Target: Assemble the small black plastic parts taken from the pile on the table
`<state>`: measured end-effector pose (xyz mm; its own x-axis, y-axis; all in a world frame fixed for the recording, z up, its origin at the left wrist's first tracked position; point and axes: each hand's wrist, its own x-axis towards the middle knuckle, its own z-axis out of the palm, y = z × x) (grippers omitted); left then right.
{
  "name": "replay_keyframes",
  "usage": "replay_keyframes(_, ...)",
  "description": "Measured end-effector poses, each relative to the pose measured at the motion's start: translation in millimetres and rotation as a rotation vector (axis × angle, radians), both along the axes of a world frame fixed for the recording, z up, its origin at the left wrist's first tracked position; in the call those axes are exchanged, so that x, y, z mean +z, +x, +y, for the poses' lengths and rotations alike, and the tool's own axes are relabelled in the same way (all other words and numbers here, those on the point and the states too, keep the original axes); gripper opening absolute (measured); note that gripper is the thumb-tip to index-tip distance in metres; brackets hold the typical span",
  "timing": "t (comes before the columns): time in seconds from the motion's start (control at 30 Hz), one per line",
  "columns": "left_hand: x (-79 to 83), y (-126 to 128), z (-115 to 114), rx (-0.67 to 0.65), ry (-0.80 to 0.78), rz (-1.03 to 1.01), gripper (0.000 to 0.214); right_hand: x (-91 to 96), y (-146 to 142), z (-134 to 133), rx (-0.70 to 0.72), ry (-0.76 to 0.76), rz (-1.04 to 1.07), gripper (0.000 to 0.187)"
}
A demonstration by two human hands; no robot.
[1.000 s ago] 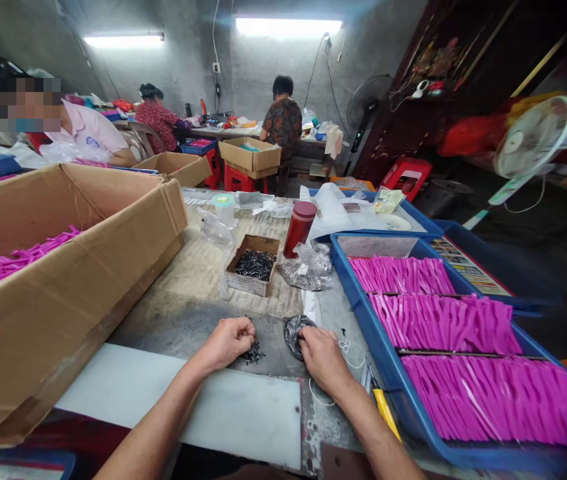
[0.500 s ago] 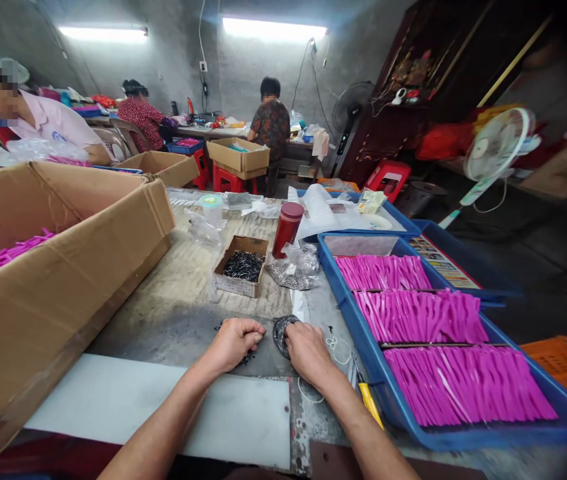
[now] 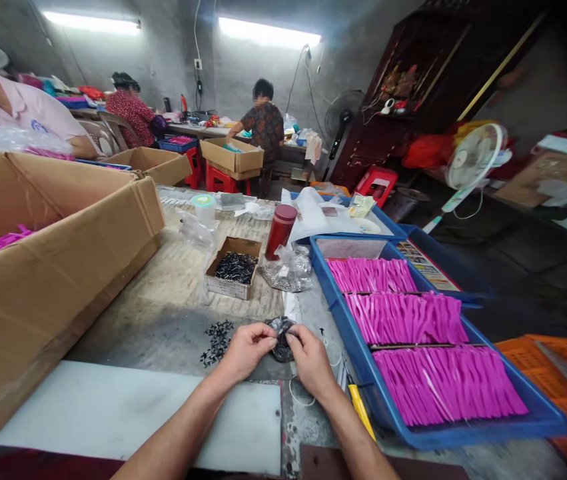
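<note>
Between my hands, on the table, sits a small crumpled black bag (image 3: 282, 348), dark and shiny like plastic. My left hand (image 3: 247, 352) is closed, thumb and fingers pinched at the bag's left edge. From the other side my right hand (image 3: 312, 358) pinches its right edge. What lies inside the bag is hard to make out. Left of my left hand, small black parts (image 3: 217, 341) are scattered in a loose pile. Further back, an open cardboard box (image 3: 228, 287) holds many similar small black pieces.
A blue tray (image 3: 398, 427) of pink strips stands to the right, a yellow-handled tool (image 3: 360, 410) beside it. A large cardboard box (image 3: 78, 267) occupies the left. Behind are a red canister (image 3: 281, 233) and a clear bag (image 3: 290, 270). Several people work beyond.
My left hand has moved right, from above the small black parts to the black bag's edge, uncovering the pile. My right hand stays at the bag. The whole view has shifted slightly.
</note>
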<state>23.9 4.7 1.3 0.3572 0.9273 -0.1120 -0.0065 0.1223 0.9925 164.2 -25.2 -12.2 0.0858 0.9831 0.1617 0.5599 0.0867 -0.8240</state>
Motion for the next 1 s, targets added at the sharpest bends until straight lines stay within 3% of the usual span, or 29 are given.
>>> replay_keyframes(0.17, -3.9, 3.1, -3.7, 0.001, -0.101, -0.164, 0.014, 4.8, -4.1, -4.6, -0.034, -0.063, 0.461, 0.012)
replay_keyframes(0.3, -4.3, 5.5, -6.1, 0.023, -0.181, -0.192, 0.020, 10.8, -11.8, -7.5, -0.038, -0.077, 0.618, 0.011)
replay_keyframes(0.6, -3.5, 7.8, -9.1, 0.018, -0.206, -0.184, 0.022, 1.3, -24.0, -11.2, -0.112, -0.034, 0.517, 0.012)
replay_keyframes(0.83, -3.8, 7.1, -8.1, 0.060, -0.197, -0.231, 0.020, 2.0, -28.3, -11.5, -0.129, -0.051, 0.635, 0.012)
replay_keyframes(1.0, -4.8, 7.2, -8.1, 0.064, -0.194, -0.227, 0.019, 2.3, -30.5, -10.7, -0.128, -0.050, 0.596, 0.011)
